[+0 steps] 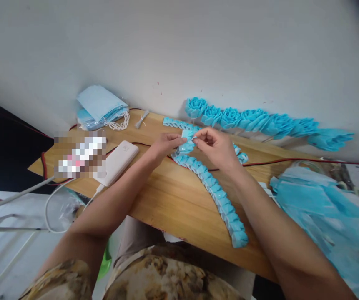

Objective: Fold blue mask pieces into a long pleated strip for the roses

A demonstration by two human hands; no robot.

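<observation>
Over the middle of the table, my left hand (168, 145) pinches the left side of a folded light-blue fabric strip (186, 146). From the other side, my right hand (214, 146) has its thumb and forefinger closed on the same strip's edge. A long chain of blue folded petals (212, 183) curves from just below my hands toward the table's front edge. Behind the hands lies a shorter row of folded petals (179, 123). More small folded pieces (242, 156) show beside my right wrist, partly covered by it.
Several blue fabric roses (251, 119) line the wall. A stack of face masks (101, 104) lies at the back left, near a bundle of thin strips (141, 119). A white power bank (118, 162) and a red-black cable (279, 161) cross the wooden table (166, 200). Blue fabric (326, 208) fills the right.
</observation>
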